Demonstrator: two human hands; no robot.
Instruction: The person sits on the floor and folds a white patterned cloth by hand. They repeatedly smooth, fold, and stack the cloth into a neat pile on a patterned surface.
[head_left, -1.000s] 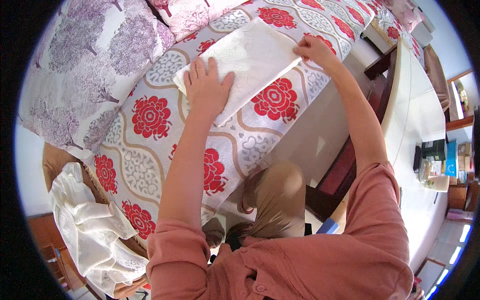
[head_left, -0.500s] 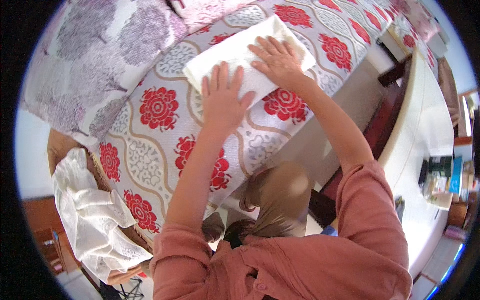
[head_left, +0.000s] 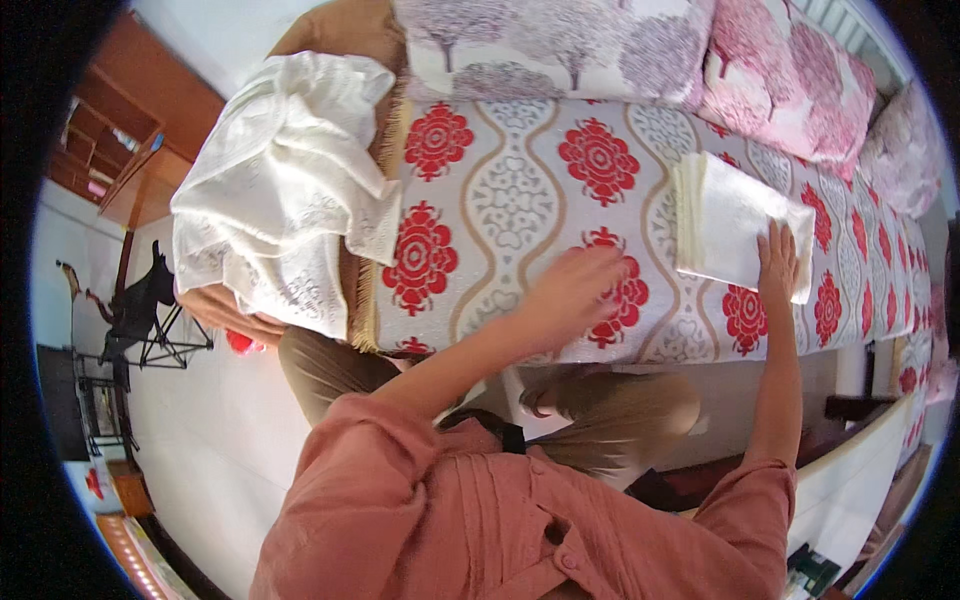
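Note:
A folded white cloth (head_left: 740,225) lies on the patterned sofa cover, and its layered folds show along the left edge. My right hand (head_left: 778,262) rests flat on the cloth's right part with fingers stretched out. Off to the left of the cloth, my left hand (head_left: 580,292) hovers over a red flower of the cover; motion smears its fingers, and nothing shows in it. Farther left, a rumpled white cloth (head_left: 290,190) with a lacy pattern drapes over the brown sofa arm (head_left: 340,35).
The grey sofa cover (head_left: 515,190) with red flowers stretches across in front of me. Tree-print cushions (head_left: 560,45) and a pink cushion (head_left: 785,80) lean at the back. A pale tabletop (head_left: 850,480) stands at lower right, a black folding frame (head_left: 150,300) at left.
The view has swung left, bringing the draped white cloth nearer the front. My left hand has lifted off the folded cloth and moved left, while my right hand still lies on it.

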